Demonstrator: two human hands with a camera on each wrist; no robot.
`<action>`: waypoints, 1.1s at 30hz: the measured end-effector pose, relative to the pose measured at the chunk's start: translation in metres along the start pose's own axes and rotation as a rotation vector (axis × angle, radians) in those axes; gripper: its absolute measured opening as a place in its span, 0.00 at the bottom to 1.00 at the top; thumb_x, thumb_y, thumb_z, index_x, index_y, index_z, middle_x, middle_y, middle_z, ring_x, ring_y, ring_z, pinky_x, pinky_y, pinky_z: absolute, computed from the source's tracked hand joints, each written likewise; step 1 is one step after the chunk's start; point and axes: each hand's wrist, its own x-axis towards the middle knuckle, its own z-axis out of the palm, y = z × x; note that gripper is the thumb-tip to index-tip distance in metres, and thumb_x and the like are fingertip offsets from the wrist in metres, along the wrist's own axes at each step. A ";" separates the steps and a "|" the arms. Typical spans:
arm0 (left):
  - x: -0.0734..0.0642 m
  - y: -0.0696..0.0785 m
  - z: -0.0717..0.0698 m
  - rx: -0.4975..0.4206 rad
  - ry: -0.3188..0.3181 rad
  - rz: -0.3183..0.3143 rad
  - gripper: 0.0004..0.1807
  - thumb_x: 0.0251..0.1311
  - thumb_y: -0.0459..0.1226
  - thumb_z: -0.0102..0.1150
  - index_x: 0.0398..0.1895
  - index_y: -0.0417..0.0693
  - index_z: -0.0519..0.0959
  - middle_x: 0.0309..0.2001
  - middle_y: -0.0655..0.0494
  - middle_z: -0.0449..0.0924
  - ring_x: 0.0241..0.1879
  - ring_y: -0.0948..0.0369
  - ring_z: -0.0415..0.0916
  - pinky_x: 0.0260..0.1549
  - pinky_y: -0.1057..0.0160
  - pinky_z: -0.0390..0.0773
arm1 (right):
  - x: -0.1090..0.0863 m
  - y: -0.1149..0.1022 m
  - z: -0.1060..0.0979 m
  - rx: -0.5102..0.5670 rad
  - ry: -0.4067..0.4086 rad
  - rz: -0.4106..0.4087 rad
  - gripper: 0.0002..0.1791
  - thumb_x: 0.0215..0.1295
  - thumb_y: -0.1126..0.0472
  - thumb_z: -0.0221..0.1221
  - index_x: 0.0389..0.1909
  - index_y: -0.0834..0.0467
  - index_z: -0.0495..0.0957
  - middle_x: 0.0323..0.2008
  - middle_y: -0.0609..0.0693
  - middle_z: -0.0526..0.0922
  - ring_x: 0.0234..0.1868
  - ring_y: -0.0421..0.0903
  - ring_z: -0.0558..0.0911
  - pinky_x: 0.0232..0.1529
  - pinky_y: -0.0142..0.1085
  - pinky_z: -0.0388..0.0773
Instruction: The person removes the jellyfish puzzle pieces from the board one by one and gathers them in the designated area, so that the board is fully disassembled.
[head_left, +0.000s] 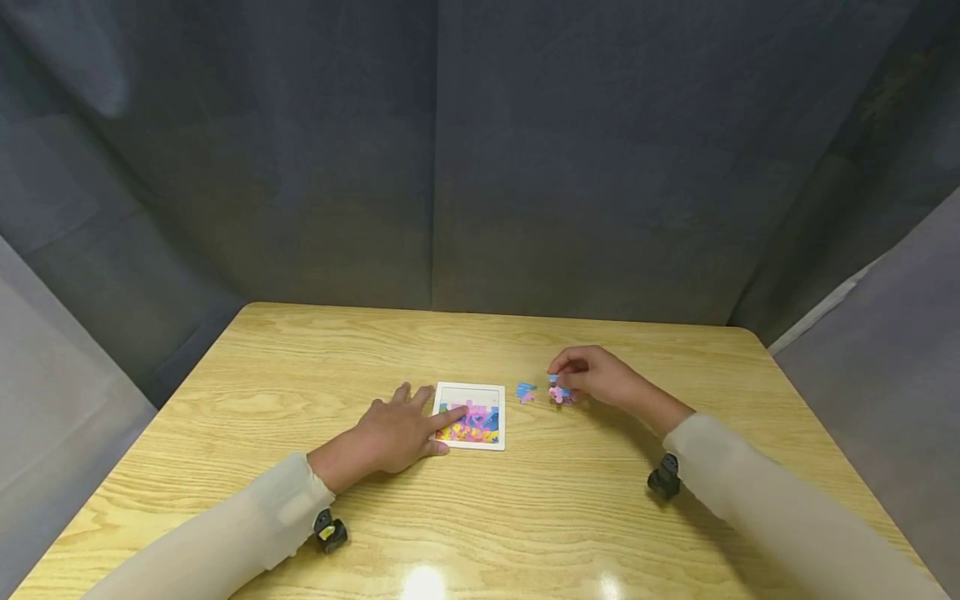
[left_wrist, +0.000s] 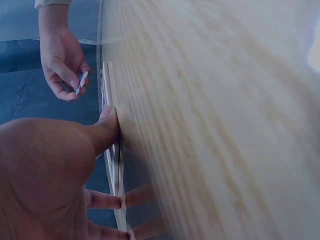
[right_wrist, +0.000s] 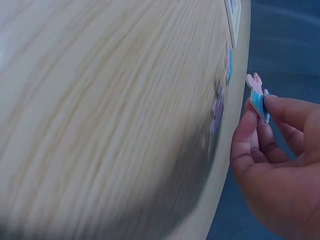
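Note:
My left hand [head_left: 397,433] lies with fingers spread at the left side of a white-rimmed jigsaw tray [head_left: 480,447]. Its index finger stretches over the assembled puzzle pieces [head_left: 487,422], and its thumb is at the tray's lower left corner. Colourful pieces fill the tray's lower part, while its upper part shows bare white. To the right, my right hand [head_left: 603,379] pinches a pink-and-blue puzzle piece [right_wrist: 258,97] between thumb and fingers, raised over the table. Below that hand lies a purplish loose piece [right_wrist: 217,112].
Another blue-and-pink loose piece [head_left: 525,392] rests between the tray and my right hand. The wooden table [head_left: 337,350] ends at a dark curtain [head_left: 585,167] along the back. Paler panels stand at both sides.

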 end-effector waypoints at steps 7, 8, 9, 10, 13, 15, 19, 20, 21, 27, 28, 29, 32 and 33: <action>0.001 -0.001 0.000 -0.002 0.002 0.002 0.35 0.74 0.64 0.43 0.81 0.84 0.49 0.82 0.44 0.50 0.76 0.32 0.54 0.60 0.28 0.69 | -0.009 0.011 -0.011 -0.022 0.013 0.019 0.12 0.76 0.67 0.57 0.53 0.70 0.79 0.42 0.60 0.82 0.36 0.54 0.77 0.37 0.44 0.81; 0.001 -0.001 0.000 -0.001 0.001 0.003 0.35 0.74 0.64 0.43 0.81 0.84 0.49 0.82 0.44 0.50 0.76 0.32 0.54 0.60 0.28 0.69 | -0.010 0.013 -0.013 -0.022 0.011 0.014 0.12 0.76 0.67 0.57 0.53 0.71 0.79 0.41 0.61 0.81 0.35 0.54 0.77 0.36 0.43 0.80; 0.001 -0.001 0.000 0.000 0.002 0.003 0.35 0.74 0.64 0.43 0.81 0.84 0.49 0.82 0.44 0.50 0.76 0.32 0.54 0.60 0.28 0.69 | -0.011 0.015 -0.014 -0.021 0.011 0.014 0.12 0.76 0.67 0.57 0.53 0.71 0.79 0.41 0.61 0.81 0.34 0.54 0.77 0.35 0.43 0.80; 0.001 -0.001 0.000 0.002 0.002 0.004 0.35 0.74 0.64 0.43 0.81 0.84 0.49 0.82 0.44 0.50 0.75 0.32 0.54 0.60 0.28 0.70 | -0.011 0.018 -0.016 -0.015 0.013 0.020 0.12 0.76 0.68 0.57 0.53 0.71 0.79 0.40 0.61 0.81 0.33 0.53 0.76 0.34 0.42 0.79; 0.001 -0.001 0.000 0.006 0.004 0.007 0.35 0.74 0.64 0.43 0.81 0.84 0.49 0.82 0.44 0.50 0.75 0.31 0.54 0.59 0.28 0.70 | -0.013 0.025 -0.019 -0.011 0.013 0.037 0.12 0.76 0.67 0.57 0.53 0.71 0.80 0.39 0.61 0.81 0.30 0.51 0.74 0.31 0.40 0.75; 0.001 -0.001 0.000 0.006 0.003 0.007 0.35 0.74 0.64 0.43 0.81 0.84 0.49 0.82 0.44 0.50 0.75 0.31 0.54 0.59 0.28 0.70 | -0.014 0.030 -0.021 -0.019 0.015 0.054 0.11 0.77 0.67 0.57 0.52 0.69 0.80 0.39 0.61 0.82 0.30 0.50 0.73 0.31 0.40 0.74; 0.001 -0.001 0.000 0.001 0.000 0.004 0.35 0.74 0.64 0.43 0.81 0.84 0.49 0.82 0.45 0.50 0.76 0.32 0.54 0.60 0.28 0.69 | -0.016 0.035 -0.024 -0.070 0.030 0.067 0.11 0.76 0.66 0.57 0.52 0.67 0.81 0.41 0.58 0.83 0.33 0.50 0.74 0.34 0.41 0.76; 0.001 -0.001 0.000 -0.001 -0.001 0.003 0.35 0.74 0.64 0.43 0.81 0.84 0.49 0.82 0.45 0.49 0.76 0.32 0.53 0.60 0.28 0.69 | -0.017 0.036 -0.024 -0.084 0.037 0.070 0.10 0.76 0.66 0.57 0.52 0.66 0.82 0.41 0.57 0.83 0.34 0.50 0.75 0.35 0.40 0.77; 0.001 -0.001 0.000 -0.002 -0.002 0.002 0.35 0.74 0.64 0.43 0.81 0.84 0.49 0.82 0.45 0.49 0.76 0.32 0.53 0.60 0.28 0.69 | -0.017 0.036 -0.024 -0.099 0.044 0.071 0.10 0.76 0.66 0.58 0.51 0.65 0.82 0.41 0.57 0.83 0.34 0.49 0.75 0.35 0.40 0.77; 0.001 0.000 0.000 0.004 0.001 0.003 0.35 0.74 0.64 0.43 0.81 0.84 0.49 0.82 0.44 0.49 0.76 0.32 0.54 0.60 0.28 0.70 | -0.021 0.037 -0.025 -0.154 0.067 0.062 0.09 0.75 0.66 0.58 0.49 0.64 0.83 0.39 0.58 0.84 0.26 0.45 0.72 0.26 0.36 0.71; 0.001 0.000 0.000 0.005 0.002 0.003 0.35 0.74 0.64 0.43 0.81 0.83 0.50 0.82 0.44 0.49 0.76 0.32 0.54 0.59 0.28 0.70 | -0.021 0.037 -0.025 -0.157 0.071 0.060 0.09 0.75 0.66 0.58 0.49 0.64 0.83 0.39 0.58 0.84 0.25 0.44 0.71 0.26 0.35 0.71; 0.001 0.000 -0.001 0.006 0.003 0.004 0.35 0.74 0.64 0.43 0.81 0.83 0.50 0.82 0.44 0.50 0.75 0.32 0.54 0.59 0.28 0.70 | -0.021 0.038 -0.024 -0.157 0.073 0.057 0.09 0.75 0.66 0.58 0.49 0.64 0.83 0.39 0.58 0.84 0.25 0.44 0.71 0.26 0.35 0.71; 0.001 0.000 -0.001 0.011 0.007 0.005 0.35 0.74 0.64 0.43 0.81 0.83 0.51 0.82 0.44 0.50 0.75 0.32 0.55 0.59 0.29 0.71 | -0.021 0.041 -0.024 -0.143 0.069 0.048 0.10 0.75 0.65 0.58 0.49 0.65 0.83 0.41 0.59 0.84 0.26 0.44 0.71 0.26 0.35 0.72; 0.001 0.000 -0.001 0.013 0.008 0.006 0.35 0.74 0.64 0.43 0.81 0.83 0.51 0.82 0.44 0.50 0.75 0.32 0.55 0.59 0.29 0.71 | -0.021 0.041 -0.024 -0.137 0.071 0.056 0.10 0.76 0.65 0.58 0.49 0.65 0.83 0.41 0.59 0.84 0.27 0.45 0.71 0.26 0.35 0.72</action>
